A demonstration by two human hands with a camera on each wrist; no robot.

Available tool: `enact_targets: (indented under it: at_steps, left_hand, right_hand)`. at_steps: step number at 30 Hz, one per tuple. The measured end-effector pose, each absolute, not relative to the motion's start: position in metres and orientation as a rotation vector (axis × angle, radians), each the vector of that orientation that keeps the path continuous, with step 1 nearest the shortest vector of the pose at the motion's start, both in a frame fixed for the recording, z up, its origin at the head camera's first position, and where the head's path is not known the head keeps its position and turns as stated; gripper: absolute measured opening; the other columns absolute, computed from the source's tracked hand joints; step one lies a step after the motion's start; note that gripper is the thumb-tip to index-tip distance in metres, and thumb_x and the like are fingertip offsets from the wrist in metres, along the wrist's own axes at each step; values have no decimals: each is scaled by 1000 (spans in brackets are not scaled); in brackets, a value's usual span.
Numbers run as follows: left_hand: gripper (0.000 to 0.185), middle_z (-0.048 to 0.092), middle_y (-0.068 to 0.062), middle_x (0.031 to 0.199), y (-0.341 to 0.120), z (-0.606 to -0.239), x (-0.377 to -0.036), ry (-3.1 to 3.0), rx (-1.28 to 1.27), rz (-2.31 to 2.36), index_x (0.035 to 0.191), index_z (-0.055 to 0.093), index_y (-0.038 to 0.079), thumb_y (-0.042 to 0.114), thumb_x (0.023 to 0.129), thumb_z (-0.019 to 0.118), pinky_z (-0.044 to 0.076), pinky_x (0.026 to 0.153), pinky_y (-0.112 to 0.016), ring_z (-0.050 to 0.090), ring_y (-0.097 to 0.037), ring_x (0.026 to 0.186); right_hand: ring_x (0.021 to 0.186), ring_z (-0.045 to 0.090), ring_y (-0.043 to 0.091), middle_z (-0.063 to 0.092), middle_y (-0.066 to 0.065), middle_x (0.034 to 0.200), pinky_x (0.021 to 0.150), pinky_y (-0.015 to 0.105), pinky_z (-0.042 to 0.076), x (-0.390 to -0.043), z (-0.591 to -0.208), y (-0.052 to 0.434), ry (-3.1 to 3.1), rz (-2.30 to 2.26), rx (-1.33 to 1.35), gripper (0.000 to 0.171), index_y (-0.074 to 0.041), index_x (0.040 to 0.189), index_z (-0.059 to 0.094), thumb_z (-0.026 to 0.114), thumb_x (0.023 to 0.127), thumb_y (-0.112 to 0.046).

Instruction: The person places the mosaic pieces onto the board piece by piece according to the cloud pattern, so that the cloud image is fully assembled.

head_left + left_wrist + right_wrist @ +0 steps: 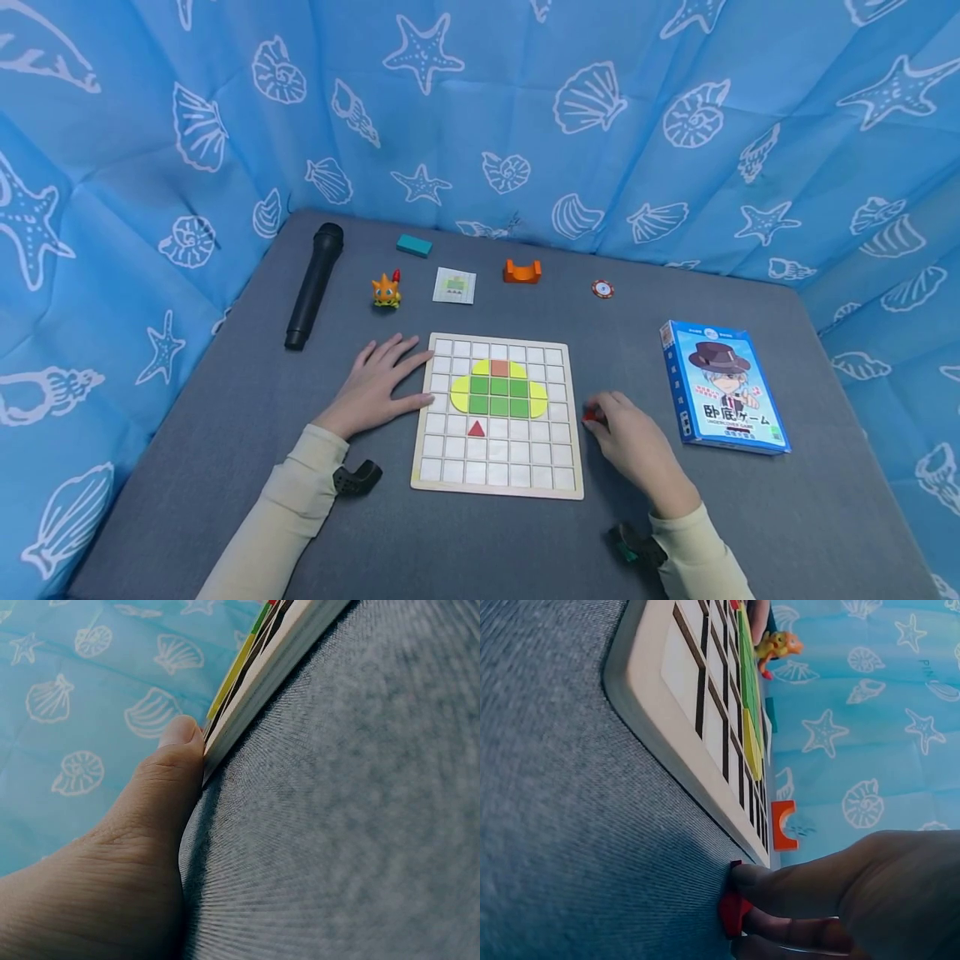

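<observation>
A square wooden grid board (497, 475) lies on the table between the hands. Green squares (498, 386), yellow rounded pieces (537, 400) and one salmon-coloured square (498, 367) form a shape on it. Lower on the grid sits a red triangle (476, 428). My left hand (377, 389) is spread beside the board, its thumb and fingertips right at the left edge. My right hand (632, 439) pinches a small red piece (733, 909) between thumb and fingers, low over the table by the board's right edge. Fingers partly hide that piece.
Behind the board stand a pattern card (454, 286), an orange arch block (522, 272), a teal block (414, 245), an orange toy figure (386, 292) and a poker chip (602, 289). A black microphone (313, 287) lies left, a blue game box (724, 387) right.
</observation>
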State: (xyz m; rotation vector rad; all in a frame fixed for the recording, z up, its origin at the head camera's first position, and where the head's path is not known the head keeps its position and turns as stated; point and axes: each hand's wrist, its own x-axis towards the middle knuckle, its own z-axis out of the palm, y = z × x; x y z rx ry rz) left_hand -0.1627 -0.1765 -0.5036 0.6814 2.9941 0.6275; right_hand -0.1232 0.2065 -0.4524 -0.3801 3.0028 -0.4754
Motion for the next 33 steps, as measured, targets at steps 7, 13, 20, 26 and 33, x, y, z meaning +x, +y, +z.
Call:
enact_targets:
  at_steps: [7, 13, 20, 26, 33]
  left_hand:
    - [74, 27, -2, 157, -177, -504, -163, 2988, 675, 632, 149, 33, 33, 70, 86, 48, 7, 116, -56, 16, -28, 147]
    - [74, 27, -1, 157, -177, -505, -162, 2985, 669, 623, 150, 32, 35, 71, 86, 47, 6, 116, -55, 15, -27, 147]
    - [74, 27, -2, 157, -177, -506, -163, 2987, 676, 631, 149, 33, 33, 70, 87, 48, 6, 116, -56, 16, -28, 147]
    - [74, 29, -4, 156, -177, -506, -163, 2997, 686, 641, 149, 35, 32, 69, 86, 50, 8, 115, -58, 17, -29, 146]
    - [75, 27, -2, 157, -177, -504, -162, 2982, 672, 640, 150, 33, 32, 68, 87, 51, 6, 116, -56, 15, -27, 147]
  right_hand:
    - [75, 55, 16, 61, 8, 93, 66, 37, 52, -125, -452, 204, 2995, -494, -349, 21, -4, 106, 62, 70, 87, -9]
    - [76, 56, 17, 62, 7, 93, 69, 38, 53, -127, -453, 205, 2982, -522, -332, 19, -5, 104, 62, 70, 87, -8]
    - [69, 51, 14, 60, 3, 86, 62, 30, 48, -128, -450, 205, 2980, -552, -364, 12, -8, 99, 63, 68, 88, -6]
    - [67, 50, 14, 62, 3, 86, 60, 28, 46, -128, -445, 202, 3028, -563, -377, 10, -9, 97, 64, 67, 88, -5]
    - [67, 50, 13, 63, 3, 88, 57, 27, 44, -124, -434, 191, 3089, -641, -407, 10, -9, 98, 65, 67, 89, -5]
